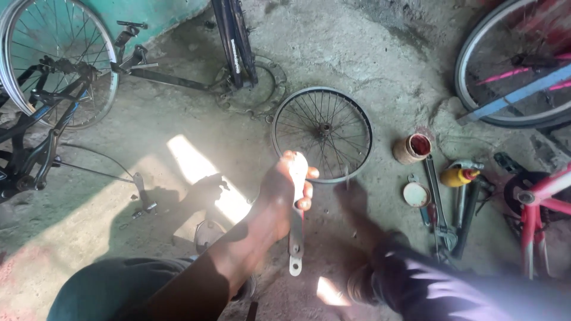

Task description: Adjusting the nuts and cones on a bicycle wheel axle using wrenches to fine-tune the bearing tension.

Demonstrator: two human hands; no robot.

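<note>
1. The person's left hand (pixel 284 190) is raised over a concrete floor (pixel 380 53), its fingers (pixel 307 191) wrapped round the upper end of a flat metal wrench (pixel 295 229).
2. The wrench hangs downward from that grip, its lower ring end free in the air above the floor and between the person's knees.
3. The right hand is not in view; only a dark sleeve (pixel 452 285) shows at the lower right, so its state cannot be told.
4. Just beyond the left hand, a bare bicycle wheel (pixel 322 134) with spokes and no tyre lies flat on the floor, its near rim passing behind the fingertips.
5. To the right of the wheel stands an open round tin (pixel 412 148) with red contents, and its lid (pixel 416 194) lies just below it.
6. Beside the lid lies a row of hand tools (pixel 443 208), with a yellow bottle with a red cap (pixel 458 176) lying among them.
7. A dark bicycle frame (pixel 235 41) stands at the top centre, beside a flat metal ring (pixel 262 89) on the floor.
8. A second bicycle with a wheel (pixel 56 59) occupies the upper left corner.
9. A wheel with a blue frame bar (pixel 517 89) fills the upper right, and part of a red bicycle (pixel 535 202) stands at the right edge.
10. Patches of sunlight fall on the floor left of the hand, where its shadow shows.
</note>
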